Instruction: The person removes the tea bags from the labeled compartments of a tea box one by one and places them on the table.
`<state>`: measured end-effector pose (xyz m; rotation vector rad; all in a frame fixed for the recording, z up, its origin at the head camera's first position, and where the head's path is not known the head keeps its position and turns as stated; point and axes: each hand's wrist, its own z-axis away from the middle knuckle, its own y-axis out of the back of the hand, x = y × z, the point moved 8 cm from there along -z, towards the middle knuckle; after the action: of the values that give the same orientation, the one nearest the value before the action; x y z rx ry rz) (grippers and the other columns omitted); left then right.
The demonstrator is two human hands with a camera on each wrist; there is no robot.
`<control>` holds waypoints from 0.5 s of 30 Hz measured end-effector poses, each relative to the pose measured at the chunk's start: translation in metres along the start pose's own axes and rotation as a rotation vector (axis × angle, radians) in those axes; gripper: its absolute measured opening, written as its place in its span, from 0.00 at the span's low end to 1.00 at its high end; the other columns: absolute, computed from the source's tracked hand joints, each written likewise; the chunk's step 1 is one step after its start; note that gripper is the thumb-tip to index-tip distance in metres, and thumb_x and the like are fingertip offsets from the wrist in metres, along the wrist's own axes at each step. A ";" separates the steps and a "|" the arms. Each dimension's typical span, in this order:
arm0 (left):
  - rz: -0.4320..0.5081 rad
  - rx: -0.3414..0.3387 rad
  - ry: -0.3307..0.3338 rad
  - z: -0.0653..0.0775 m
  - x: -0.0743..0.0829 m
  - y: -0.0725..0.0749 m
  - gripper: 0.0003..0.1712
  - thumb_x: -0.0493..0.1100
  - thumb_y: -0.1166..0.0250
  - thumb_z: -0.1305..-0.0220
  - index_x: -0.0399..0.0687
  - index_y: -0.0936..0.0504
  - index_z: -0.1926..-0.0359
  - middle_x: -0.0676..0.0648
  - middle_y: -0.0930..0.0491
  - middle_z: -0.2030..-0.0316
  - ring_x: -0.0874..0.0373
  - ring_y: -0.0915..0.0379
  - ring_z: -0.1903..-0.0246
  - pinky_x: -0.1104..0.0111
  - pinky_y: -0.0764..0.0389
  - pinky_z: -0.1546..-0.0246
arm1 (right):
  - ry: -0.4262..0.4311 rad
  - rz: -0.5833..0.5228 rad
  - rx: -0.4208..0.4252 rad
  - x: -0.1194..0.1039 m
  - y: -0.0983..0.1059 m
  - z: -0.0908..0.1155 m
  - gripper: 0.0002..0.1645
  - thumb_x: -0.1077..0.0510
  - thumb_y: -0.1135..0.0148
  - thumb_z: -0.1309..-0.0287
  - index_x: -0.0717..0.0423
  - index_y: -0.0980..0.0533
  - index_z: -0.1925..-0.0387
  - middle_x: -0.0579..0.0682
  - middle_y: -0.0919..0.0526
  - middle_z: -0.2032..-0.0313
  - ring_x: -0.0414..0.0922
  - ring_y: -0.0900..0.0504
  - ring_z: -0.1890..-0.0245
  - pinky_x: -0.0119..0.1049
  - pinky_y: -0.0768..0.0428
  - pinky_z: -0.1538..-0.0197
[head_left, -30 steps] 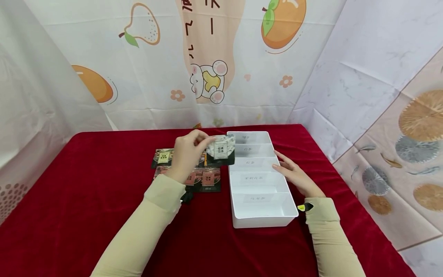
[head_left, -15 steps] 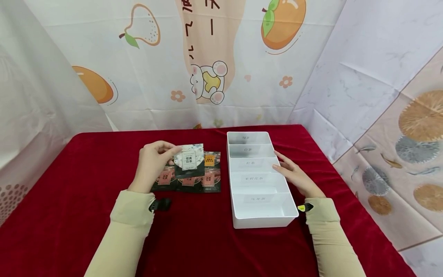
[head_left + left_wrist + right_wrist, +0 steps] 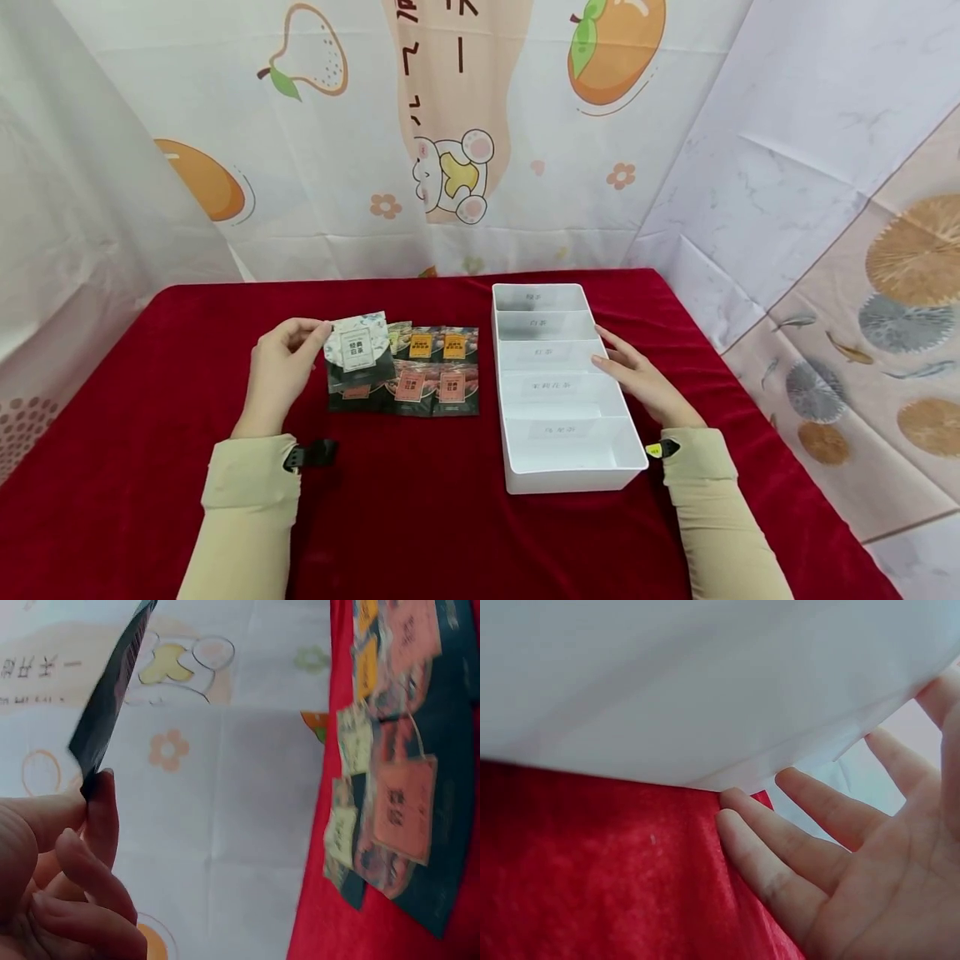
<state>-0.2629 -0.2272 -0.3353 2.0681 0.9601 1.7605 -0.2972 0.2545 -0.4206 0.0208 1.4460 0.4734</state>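
Observation:
Between thumb and forefinger, my left hand pinches a white-and-dark tea sachet by its upper left corner. The left wrist view shows this tea sachet nearly edge-on, raised off the table. It overlaps the rows of other sachets in the head view. Those lie flat: red-labelled sachets in front, orange-labelled sachets and a partly hidden yellow-green-labelled one behind. My right hand touches the right side of a white divided box. Its fingers are extended along the box wall in the right wrist view.
The box has several compartments in a row, with labelled dividers. Both stand on a red velvet cloth. A printed curtain hangs behind the table, and another covers the right side.
My left hand has carried the tea sachet leftward, from beside the box to above the left part of the sachet rows. My right hand and the box have stayed in place.

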 end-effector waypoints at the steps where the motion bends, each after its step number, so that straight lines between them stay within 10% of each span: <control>1: -0.004 -0.005 0.000 0.000 -0.002 0.000 0.24 0.58 0.45 0.27 0.43 0.18 0.49 0.44 0.19 0.69 0.64 0.30 0.78 0.70 0.29 0.77 | -0.003 -0.001 0.003 0.000 0.000 0.000 0.43 0.47 0.45 0.28 0.39 0.54 0.21 0.66 0.39 0.29 0.39 0.19 0.51 0.33 0.22 0.49; 15: -0.095 -0.144 0.059 -0.007 -0.047 -0.011 0.27 0.56 0.48 0.25 0.39 0.20 0.44 0.37 0.19 0.60 0.52 0.30 0.67 0.66 0.29 0.71 | -0.001 0.020 -0.004 -0.001 0.001 -0.001 0.43 0.47 0.46 0.28 0.41 0.55 0.21 0.67 0.41 0.28 0.39 0.20 0.50 0.30 0.23 0.49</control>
<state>-0.2749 -0.2498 -0.3763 1.8620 0.9034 1.7944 -0.2983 0.2547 -0.4199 0.0318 1.4451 0.4927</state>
